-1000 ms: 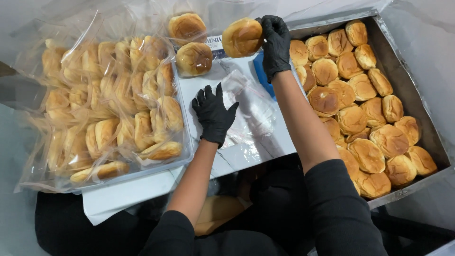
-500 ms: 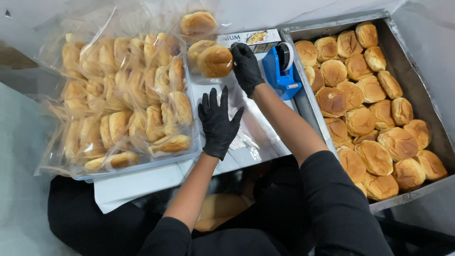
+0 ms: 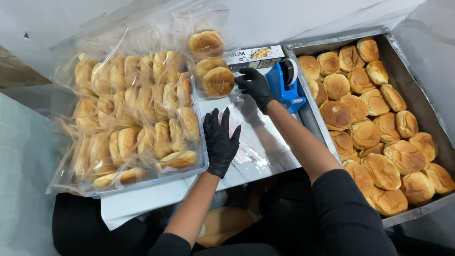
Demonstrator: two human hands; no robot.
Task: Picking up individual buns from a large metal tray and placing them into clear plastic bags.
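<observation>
Left hand (image 3: pixel 221 142) spread flat, pinning the clear bag (image 3: pixel 246 137) to the surface (image 3: pixel 265 156) against sliding; right hand (image 3: pixel 254 84) released, fingertips just beside the bun (image 3: pixel 218 81) set near the bagged buns (image 3: pixel 132 118).

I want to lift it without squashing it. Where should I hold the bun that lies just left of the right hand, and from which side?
Probably from above, fingers spread around the rim of the bun. Its domed top faces up and it lies flat; another bun touches behind, so the near and right sides by the right hand look freest.
</observation>
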